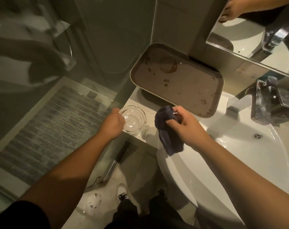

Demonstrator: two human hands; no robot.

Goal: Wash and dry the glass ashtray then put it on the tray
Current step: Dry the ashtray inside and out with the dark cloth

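Note:
The clear glass ashtray rests on the white counter at the sink's left corner. My left hand grips its near left rim. My right hand is closed around a dark blue cloth, held just right of the ashtray and apart from it, over the counter edge. The brown tray lies beyond both hands, stained with spots and a ring mark, with nothing standing on it.
A white basin with a drain fills the right side. A chrome faucet stands behind it under a mirror. A glass shower wall stands left of the counter. Floor and shoes lie below.

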